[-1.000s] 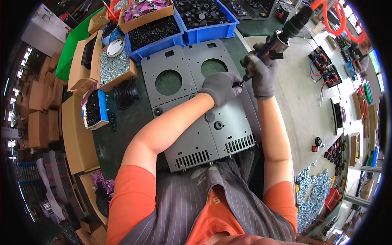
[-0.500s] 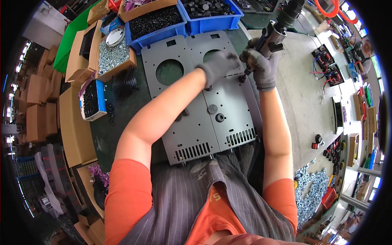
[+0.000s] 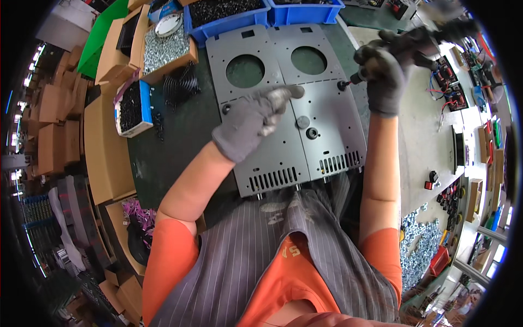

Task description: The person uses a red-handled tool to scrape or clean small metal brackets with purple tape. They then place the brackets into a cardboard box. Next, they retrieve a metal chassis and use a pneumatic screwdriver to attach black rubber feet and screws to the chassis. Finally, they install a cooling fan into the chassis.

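Note:
Two grey sheet-metal panels, a left panel (image 3: 261, 163) and a right panel (image 3: 332, 122), lie side by side, each with a large round hole and a row of slots. My right hand (image 3: 384, 76), gloved in grey, grips a dark power screwdriver (image 3: 417, 46), tilted, its bit reaching a black rubber foot (image 3: 342, 85) at the right panel's edge. My left hand (image 3: 253, 117), also gloved, hovers over the left panel with the index finger stretched and the other fingers curled; what they hold, if anything, is hidden. Another black foot (image 3: 311, 133) and a dark disc (image 3: 303, 121) rest near the seam.
Blue bins (image 3: 229, 22) of black parts stand behind the panels. At left are a cardboard box of silver screws (image 3: 166, 49), a small box of black screws (image 3: 131, 109) and a coil of black parts (image 3: 182, 87). Silver fasteners (image 3: 419, 245) lie in a heap at right.
My left hand has drawn back left and nearer from the right panel. The right hand has moved right with the screwdriver, which now leans further over. The whole view has shifted slightly.

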`<action>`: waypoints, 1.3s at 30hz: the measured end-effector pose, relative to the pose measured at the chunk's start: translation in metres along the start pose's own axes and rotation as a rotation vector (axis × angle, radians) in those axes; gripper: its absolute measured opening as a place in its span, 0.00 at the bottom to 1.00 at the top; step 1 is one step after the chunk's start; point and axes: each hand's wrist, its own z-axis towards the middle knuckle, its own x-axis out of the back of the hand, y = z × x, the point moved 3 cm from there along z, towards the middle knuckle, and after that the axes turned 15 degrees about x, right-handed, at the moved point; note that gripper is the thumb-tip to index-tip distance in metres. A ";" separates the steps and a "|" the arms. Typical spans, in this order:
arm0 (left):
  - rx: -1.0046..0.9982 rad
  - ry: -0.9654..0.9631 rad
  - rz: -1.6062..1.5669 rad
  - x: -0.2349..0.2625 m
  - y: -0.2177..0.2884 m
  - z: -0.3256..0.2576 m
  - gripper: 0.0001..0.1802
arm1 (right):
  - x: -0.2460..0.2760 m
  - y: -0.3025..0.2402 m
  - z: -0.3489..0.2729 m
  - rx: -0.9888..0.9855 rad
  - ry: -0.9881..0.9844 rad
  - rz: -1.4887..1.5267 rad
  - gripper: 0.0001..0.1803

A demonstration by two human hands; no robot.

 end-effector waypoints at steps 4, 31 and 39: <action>0.087 -0.122 -0.202 -0.012 -0.045 -0.013 0.19 | -0.026 -0.045 -0.035 0.026 -0.044 0.448 0.27; 0.308 -0.421 -0.404 -0.059 -0.082 -0.032 0.18 | -0.039 -0.100 -0.100 0.156 -0.121 0.833 0.27; -0.433 0.490 1.592 -0.046 -0.039 0.007 0.19 | 0.011 -0.097 -0.105 0.079 0.278 0.714 0.22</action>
